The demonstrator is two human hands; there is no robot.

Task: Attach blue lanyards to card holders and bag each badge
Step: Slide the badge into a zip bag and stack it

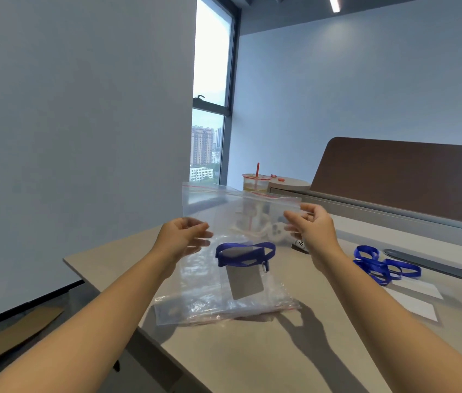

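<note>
My left hand [187,234] and right hand [313,225] each pinch a top corner of a clear bag [224,279] above the surface [266,350], one finished badge [245,265] inside. Its mouth looks unsealed. Loose lanyards [383,265] at 3 o'clock suggest more badges remain.

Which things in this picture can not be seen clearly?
All in the head view:
- Zip strip of the clear bag: too thin to tell whether it is sealed.
- Left hand: its fingers are blurred behind the plastic.
- Small label: hidden partly by the right hand.
- Drink cup: lower part behind the bag.
</note>
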